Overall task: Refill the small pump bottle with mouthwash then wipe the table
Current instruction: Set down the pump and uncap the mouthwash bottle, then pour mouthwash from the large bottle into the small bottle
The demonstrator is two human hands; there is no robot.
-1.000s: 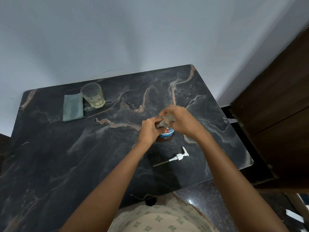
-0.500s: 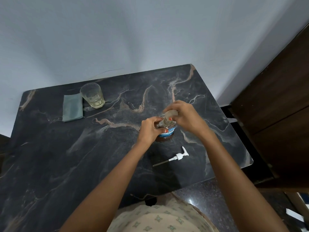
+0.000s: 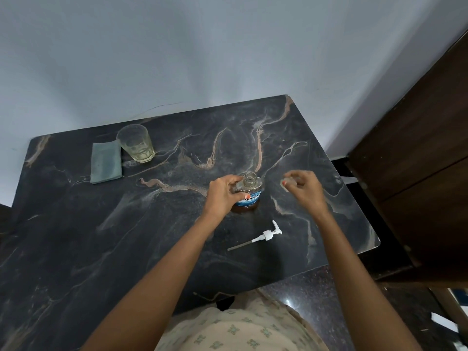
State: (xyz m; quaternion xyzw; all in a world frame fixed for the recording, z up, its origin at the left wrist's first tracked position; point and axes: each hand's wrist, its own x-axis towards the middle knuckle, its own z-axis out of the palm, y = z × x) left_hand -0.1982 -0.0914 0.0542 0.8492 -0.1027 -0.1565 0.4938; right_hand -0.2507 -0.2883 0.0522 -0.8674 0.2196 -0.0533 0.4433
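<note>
A mouthwash bottle with a blue label and brown liquid stands upright on the dark marble table, its neck uncapped. My left hand grips its shoulder. My right hand, to the right of the bottle and apart from it, holds a clear cap in its fingers. A white pump head with its dip tube lies flat on the table in front of the bottle. A folded grey-green cloth lies at the back left beside a clear glass with a little yellowish liquid.
A white wall runs behind the table. A dark wooden cabinet stands close to the table's right edge. Dark polished floor shows below the near right corner.
My right hand lifted the clear cap off the bottle's neck and moved right with it. The neck now stands uncovered. My left hand stayed on the bottle.
</note>
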